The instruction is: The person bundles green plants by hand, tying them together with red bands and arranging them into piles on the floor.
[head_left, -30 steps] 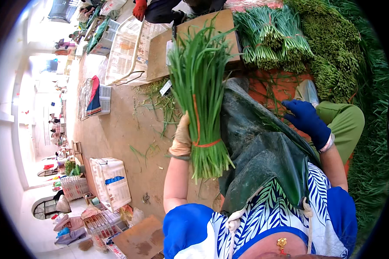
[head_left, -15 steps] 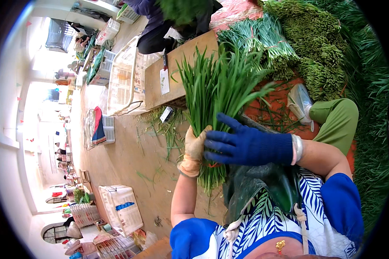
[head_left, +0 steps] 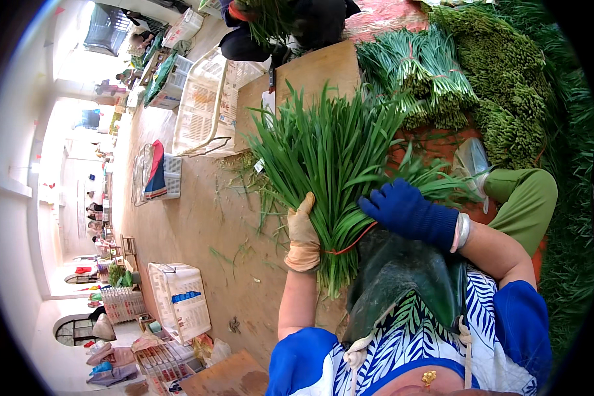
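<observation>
Green stalks [head_left: 330,175] sit clasped in the tan-gloved left hand [head_left: 302,232]; the blue-gloved right hand [head_left: 406,210] curls alongside, its grip unclear.

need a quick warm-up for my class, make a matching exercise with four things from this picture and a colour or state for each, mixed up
1. left hand
2. apron
3. right hand
4. band

A. dark blue-gloved, at the right side of the leafy green bunch
B. tan-gloved, gripping the bunch
C. thin and orange-red, across the bunch
D. shiny dark green

Pairs: 1-B, 2-D, 3-A, 4-C
</observation>
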`<state>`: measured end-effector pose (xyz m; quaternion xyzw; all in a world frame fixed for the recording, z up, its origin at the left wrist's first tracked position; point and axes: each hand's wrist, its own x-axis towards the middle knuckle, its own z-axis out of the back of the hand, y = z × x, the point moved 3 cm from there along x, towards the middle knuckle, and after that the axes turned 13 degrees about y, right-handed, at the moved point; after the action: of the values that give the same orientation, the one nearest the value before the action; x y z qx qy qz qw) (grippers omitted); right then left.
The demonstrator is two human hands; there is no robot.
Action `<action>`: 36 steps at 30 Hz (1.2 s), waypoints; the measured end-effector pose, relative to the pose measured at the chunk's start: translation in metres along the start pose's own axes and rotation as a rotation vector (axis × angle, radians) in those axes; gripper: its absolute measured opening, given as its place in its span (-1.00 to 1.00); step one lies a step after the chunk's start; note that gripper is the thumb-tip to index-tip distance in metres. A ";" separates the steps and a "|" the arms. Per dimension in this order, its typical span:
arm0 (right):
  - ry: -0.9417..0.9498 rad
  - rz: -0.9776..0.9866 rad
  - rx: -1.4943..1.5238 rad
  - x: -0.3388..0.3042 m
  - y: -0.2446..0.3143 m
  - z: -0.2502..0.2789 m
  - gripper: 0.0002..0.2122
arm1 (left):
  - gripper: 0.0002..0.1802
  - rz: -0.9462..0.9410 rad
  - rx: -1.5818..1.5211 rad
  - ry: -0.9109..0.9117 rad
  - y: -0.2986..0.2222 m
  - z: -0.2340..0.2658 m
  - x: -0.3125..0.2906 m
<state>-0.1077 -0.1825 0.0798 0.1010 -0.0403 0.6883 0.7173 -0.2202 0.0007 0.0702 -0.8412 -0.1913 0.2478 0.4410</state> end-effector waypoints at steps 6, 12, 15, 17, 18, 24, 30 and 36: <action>-0.360 0.180 0.016 0.032 -0.001 0.069 -0.62 | -0.66 -0.158 0.156 0.030 0.005 -0.022 -0.011; 0.126 0.091 0.273 0.032 -0.017 0.019 -0.50 | -0.65 -0.120 0.033 -0.076 0.006 -0.018 -0.011; 0.097 0.052 0.180 0.014 -0.002 0.001 -0.55 | -0.64 -0.107 0.005 -0.085 0.007 -0.013 -0.010; -0.100 0.032 0.073 -0.001 0.005 0.010 -0.58 | -0.64 -0.101 0.017 -0.077 0.007 -0.013 -0.011; -0.129 0.020 0.054 -0.004 0.006 0.010 -0.59 | -0.64 -0.106 0.018 -0.076 0.008 -0.013 -0.011; -0.196 0.009 0.039 -0.021 0.008 0.017 -0.61 | -0.64 -0.113 0.027 -0.092 0.011 -0.019 -0.010; -0.232 -0.002 0.154 -0.028 0.009 0.016 -0.64 | -0.62 -0.122 0.064 -0.077 0.010 -0.023 -0.012; -0.283 -0.041 0.220 -0.024 0.007 0.013 -0.62 | -0.60 -0.132 0.088 -0.045 0.011 -0.022 -0.012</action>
<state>-0.1151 -0.2087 0.0880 0.2754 -0.0631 0.6528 0.7028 -0.2159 -0.0259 0.0742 -0.8007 -0.2449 0.2452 0.4886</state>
